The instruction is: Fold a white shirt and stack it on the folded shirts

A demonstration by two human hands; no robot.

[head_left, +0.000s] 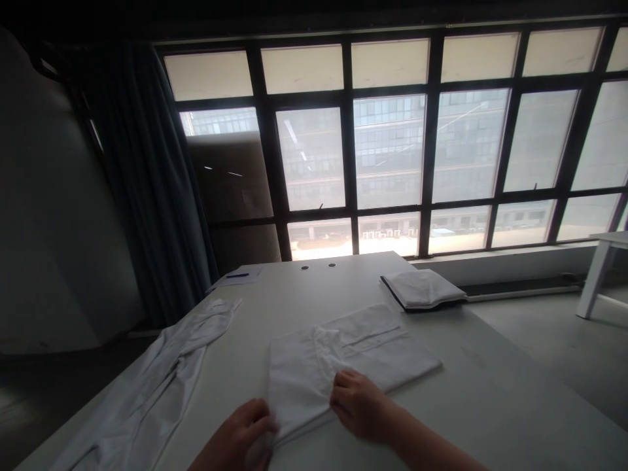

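between the left and right edges of the desk [304,294], a folded white garment [363,356] is gripped at its near-left corner by the left hand [248,428] and pinched at its near edge by the right hand [360,402].

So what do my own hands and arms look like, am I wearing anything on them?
The left hand and right hand are both gloveless, and I can make out no rings, though the left is partly blurred. The right forearm shows no sleeve or watch. Most of the left arm is out of frame.
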